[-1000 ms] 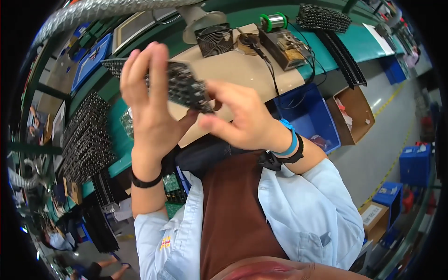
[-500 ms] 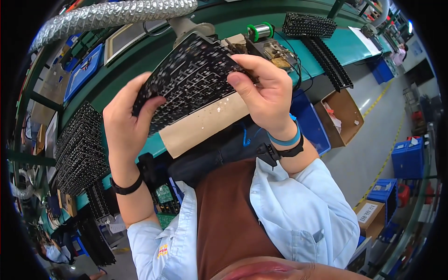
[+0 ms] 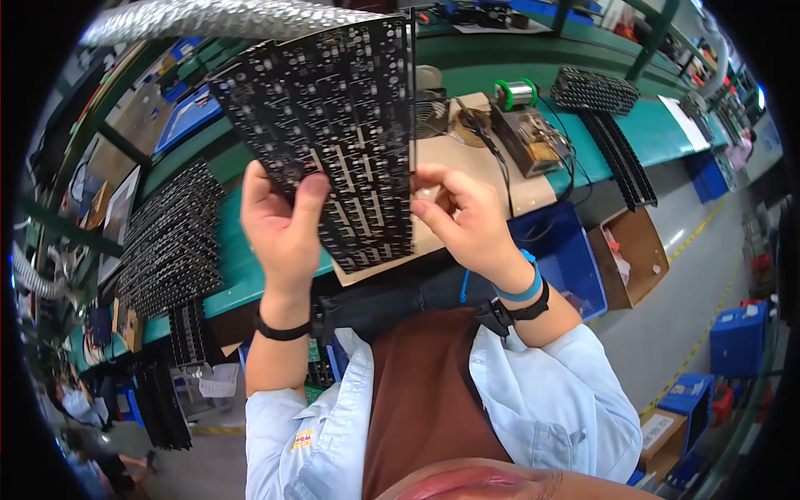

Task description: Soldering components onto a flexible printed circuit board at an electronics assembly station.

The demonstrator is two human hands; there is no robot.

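Note:
A large black circuit board panel point(image 3: 337, 125), dotted with small pale components, stands steeply tilted above the bench. My left hand point(image 3: 283, 217) grips its left side, thumb on the face toward me and fingers partly hidden behind. At the panel's right edge is my right hand point(image 3: 462, 218), its fingers curled and thumb drawn in. A small pale patch shows between those fingertips, but I cannot make out what it is. Brown paper point(image 3: 533, 193) covers the bench beneath. Beyond my right hand sit a solder wire spool point(image 3: 516, 94) with green rims and a soldering station point(image 3: 533, 137) with black cables.
At left, stacked black boards point(image 3: 171, 237) stand on the green bench. A rack of dark boards point(image 3: 596, 90) and a black slotted strip point(image 3: 621, 158) lie far right. A blue bin point(image 3: 571, 258) and cardboard box point(image 3: 637, 271) stand beside the bench. A silver duct point(image 3: 225, 21) crosses above.
The panel has turned from slanting to nearly upright and its top has risen. My right hand has left its upper right corner and moved down beside the right edge; my left hand still holds it.

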